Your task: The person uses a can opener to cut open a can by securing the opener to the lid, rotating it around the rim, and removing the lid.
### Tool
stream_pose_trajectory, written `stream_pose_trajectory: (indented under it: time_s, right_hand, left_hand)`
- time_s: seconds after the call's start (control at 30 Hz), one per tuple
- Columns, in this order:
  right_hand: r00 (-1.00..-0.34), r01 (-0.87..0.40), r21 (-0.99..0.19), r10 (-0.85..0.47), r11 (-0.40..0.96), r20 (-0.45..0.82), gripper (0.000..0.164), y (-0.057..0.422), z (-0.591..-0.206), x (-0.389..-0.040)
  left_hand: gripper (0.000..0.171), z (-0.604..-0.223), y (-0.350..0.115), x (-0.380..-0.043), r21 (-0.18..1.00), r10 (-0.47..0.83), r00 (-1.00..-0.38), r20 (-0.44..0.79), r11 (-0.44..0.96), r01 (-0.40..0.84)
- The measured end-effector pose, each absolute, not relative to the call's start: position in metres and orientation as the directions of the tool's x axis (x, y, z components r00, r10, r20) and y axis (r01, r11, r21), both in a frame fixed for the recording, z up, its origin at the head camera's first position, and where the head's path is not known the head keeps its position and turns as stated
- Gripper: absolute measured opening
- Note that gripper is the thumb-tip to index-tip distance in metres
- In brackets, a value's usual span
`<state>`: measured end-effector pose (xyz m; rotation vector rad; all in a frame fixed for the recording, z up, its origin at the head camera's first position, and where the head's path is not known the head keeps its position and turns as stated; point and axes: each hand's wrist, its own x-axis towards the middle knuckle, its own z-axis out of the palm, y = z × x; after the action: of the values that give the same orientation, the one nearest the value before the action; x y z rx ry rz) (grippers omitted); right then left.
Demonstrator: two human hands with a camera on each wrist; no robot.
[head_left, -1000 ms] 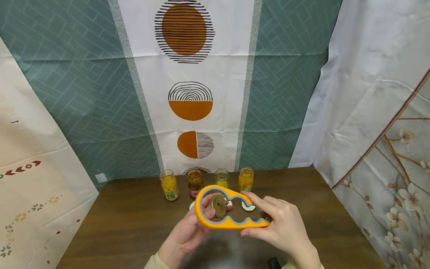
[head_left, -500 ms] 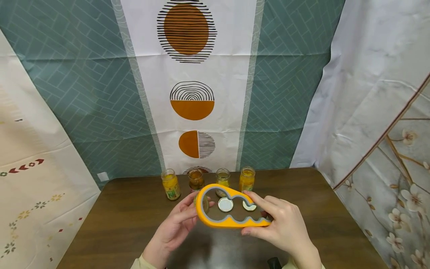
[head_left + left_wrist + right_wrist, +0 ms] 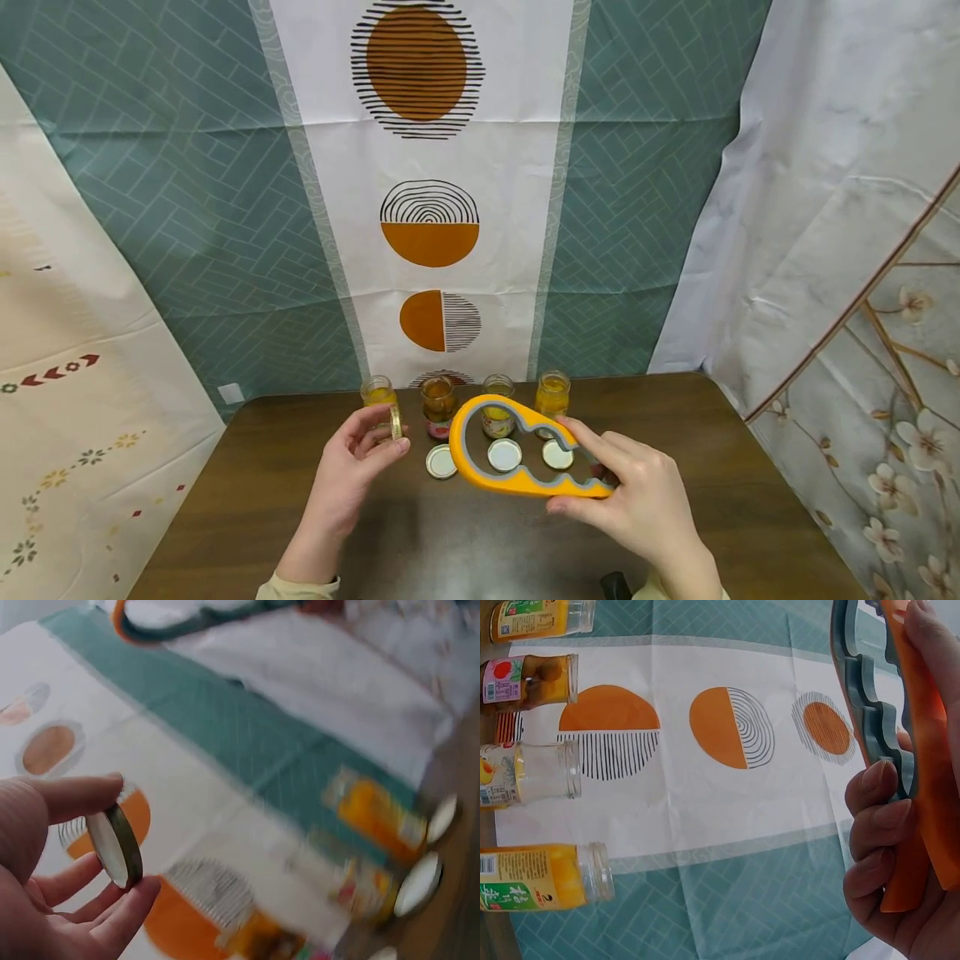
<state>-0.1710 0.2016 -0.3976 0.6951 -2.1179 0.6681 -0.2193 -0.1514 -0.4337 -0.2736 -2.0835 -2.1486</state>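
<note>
My left hand (image 3: pixel 347 467) pinches a gold jar lid (image 3: pixel 395 422) on edge between thumb and fingers, in front of the leftmost jar (image 3: pixel 378 392). In the left wrist view the lid (image 3: pixel 116 846) shows its white inside. My right hand (image 3: pixel 637 492) grips the handles of an orange jar opener (image 3: pixel 480 481) with grey wavy inner edges, held above the table. Beyond it stand a jar of brown contents (image 3: pixel 438 408), a jar with pale yellow contents (image 3: pixel 498 412) and a yellow jar (image 3: pixel 553 392), all without lids.
Three lids lie white side up before the jars: a left lid (image 3: pixel 441 462), a middle lid (image 3: pixel 505 455) and a right lid (image 3: pixel 557 454). The brown table (image 3: pixel 247 500) meets a hanging patterned cloth (image 3: pixel 622 250) at the back. A black object (image 3: pixel 615 586) shows at the front edge.
My left hand has carried the gold lid leftward, out from behind the jar opener, and turned it on edge. The jar opener has shifted slightly right and up in my right hand.
</note>
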Motion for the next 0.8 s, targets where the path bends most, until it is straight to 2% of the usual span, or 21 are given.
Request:
stream_pose_trajectory:
  time_s: [0.07,0.17,0.3,0.53,0.8]
  right_hand:
    - [-0.537,-0.664,-0.235,-0.234,0.710,0.811,0.085,0.202,-0.397,-0.171]
    - [-0.541,-0.655,-0.256,-0.206,0.711,0.815,0.084,0.203,-0.395,-0.171]
    - [-0.551,-0.644,-0.295,-0.161,0.706,0.819,0.084,0.205,-0.394,-0.172]
    - [-0.574,-0.618,-0.350,-0.099,0.704,0.813,0.080,0.209,-0.396,-0.176]
    - [-0.599,-0.601,-0.378,-0.084,0.704,0.796,0.079,0.209,-0.400,-0.180]
  left_hand:
    - [0.057,-0.438,-0.155,-0.224,0.955,-0.040,-0.965,0.258,0.163,0.248]
    - [0.062,-0.448,-0.162,-0.233,0.860,-0.095,-0.943,0.318,0.448,0.245]
    - [0.063,-0.467,-0.169,-0.246,0.720,-0.091,-0.936,0.339,0.665,0.196]
    - [0.056,-0.507,-0.176,-0.265,0.597,-0.076,-0.972,0.221,0.799,0.073]
    - [0.063,-0.536,-0.179,-0.273,0.501,-0.085,-0.981,0.174,0.865,0.014]
